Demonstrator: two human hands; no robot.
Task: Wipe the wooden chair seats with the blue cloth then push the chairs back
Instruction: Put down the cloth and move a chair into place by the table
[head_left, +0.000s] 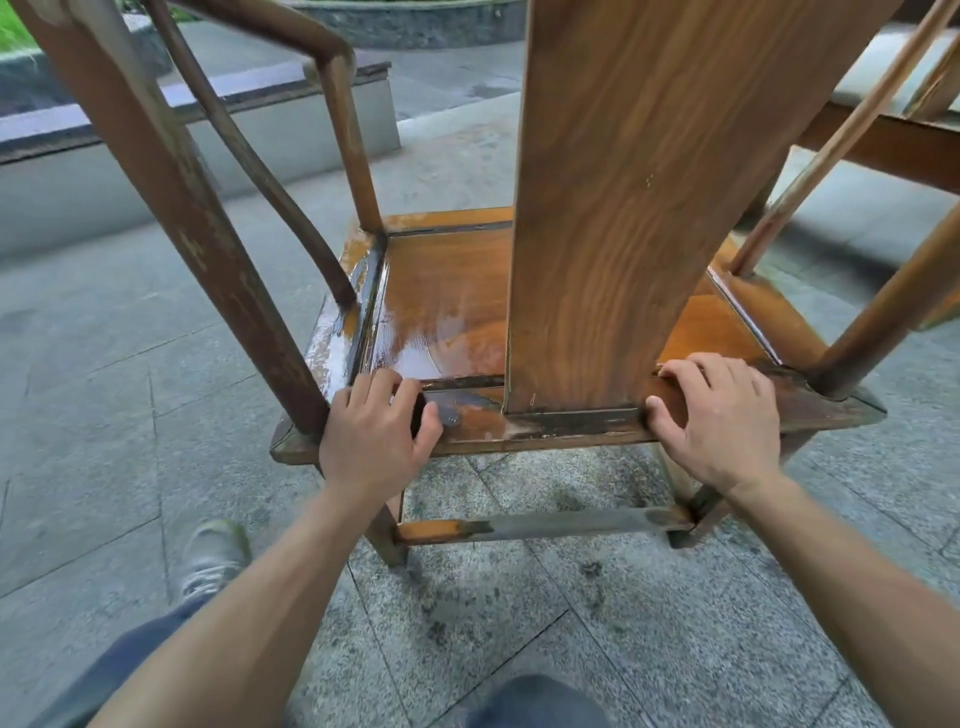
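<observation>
The worn, orange-brown wooden armchair (613, 208) filled the centre of the frame, seen from behind its tall back splat, with its glossy, wet-looking seat (447, 301) beyond. The left hand (376, 431) gripped the rear seat rail at lower centre-left, fingers curled over the top edge and thumb against the back face. The right hand (714, 415) held the same rail right of the splat in a like grip. No blue cloth was in view, so wiping of this seat looked finished and the push back looked to be under way.

The damp rail could let the fingers slip, and the chair legs might catch on the joints of the grey stone paving (519, 623) and tip it. A wooden table frame (883, 140) at upper right stood close ahead, and the armrest could strike it. A grey shoe (213, 556) stood at lower left.
</observation>
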